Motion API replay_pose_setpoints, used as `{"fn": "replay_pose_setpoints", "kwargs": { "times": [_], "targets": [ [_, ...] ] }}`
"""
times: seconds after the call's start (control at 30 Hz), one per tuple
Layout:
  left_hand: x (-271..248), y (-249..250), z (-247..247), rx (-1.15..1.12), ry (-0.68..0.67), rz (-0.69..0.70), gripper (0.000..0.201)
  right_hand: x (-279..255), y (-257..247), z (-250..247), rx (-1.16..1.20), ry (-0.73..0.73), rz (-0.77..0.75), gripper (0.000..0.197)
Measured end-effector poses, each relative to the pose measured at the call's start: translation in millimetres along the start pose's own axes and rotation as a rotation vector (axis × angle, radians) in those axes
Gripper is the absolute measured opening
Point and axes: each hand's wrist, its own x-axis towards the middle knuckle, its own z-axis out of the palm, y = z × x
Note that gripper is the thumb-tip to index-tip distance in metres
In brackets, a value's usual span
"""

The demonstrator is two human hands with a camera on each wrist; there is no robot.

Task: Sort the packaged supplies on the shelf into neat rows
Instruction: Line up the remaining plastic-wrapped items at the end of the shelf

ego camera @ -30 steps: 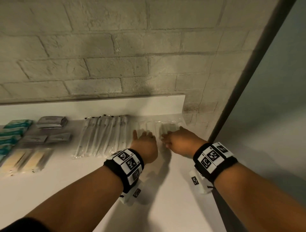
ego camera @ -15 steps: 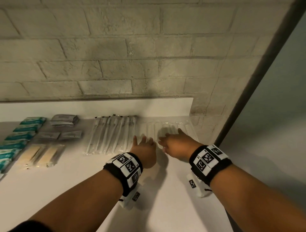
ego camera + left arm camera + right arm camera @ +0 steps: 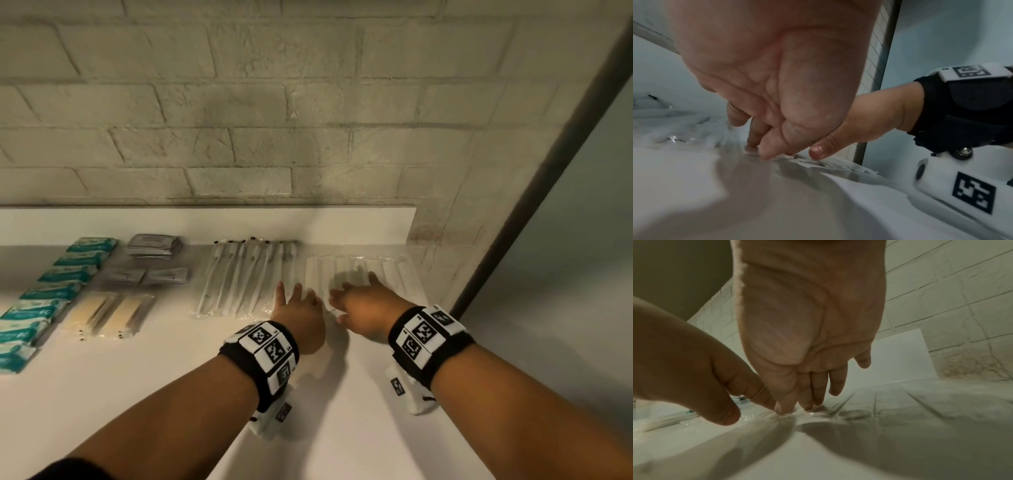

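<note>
Head view: my left hand (image 3: 301, 317) and right hand (image 3: 366, 308) lie side by side, almost touching, fingers stretched out flat and holding nothing, fingertips pressing the near edge of the clear flat packets (image 3: 363, 270) at the far right of the white shelf (image 3: 205, 394). From my right wrist, my fingers (image 3: 818, 386) rest on crinkled plastic. Just left of my left hand sits a row of wrapped swab sticks (image 3: 246, 277). Further left lie tan stick packs (image 3: 109, 313), grey sachets (image 3: 152, 245) behind them, then a line of teal packets (image 3: 58, 284). A brick wall (image 3: 274, 120) stands behind.
</note>
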Motion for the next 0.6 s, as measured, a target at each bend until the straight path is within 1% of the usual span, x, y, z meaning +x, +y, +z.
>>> {"fn": "replay_pose_setpoints", "kwargs": {
  "times": [0.07, 0.27, 0.37, 0.43, 0.5, 0.57, 0.6],
  "targets": [
    [0.1, 0.7, 0.2, 0.001, -0.002, 0.002, 0.071, 0.7, 2.3, 3.2, 0.009, 0.02, -0.001, 0.052],
    [-0.1, 1.3, 0.5, -0.011, -0.018, -0.018, 0.072, 0.7, 4.4, 5.9, -0.01, 0.02, 0.001, 0.051],
    [-1.7, 3.0, 1.0, -0.042, 0.044, 0.007, 0.073, -6.5, 7.4, 8.8, 0.099, 0.104, -0.002, 0.056],
    [-2.4, 4.3, 1.3, -0.063, 0.088, 0.083, 0.074, -13.5, 17.3, 11.3, 0.224, 0.198, 0.078, 0.058],
    [-3.4, 5.6, 1.3, -0.039, 0.073, 0.151, 0.074, -21.8, 36.4, 13.8, 0.264, 0.219, 0.225, 0.051],
    [-4.0, 6.1, 1.4, -0.017, 0.039, 0.165, 0.072, -31.7, 58.6, 16.1, 0.215, 0.125, 0.366, 0.041],
    [-4.3, 6.2, 2.5, -0.019, 0.031, 0.163, 0.072, -37.1, 66.6, 17.2, 0.186, 0.061, 0.398, 0.039]
  ]
}}
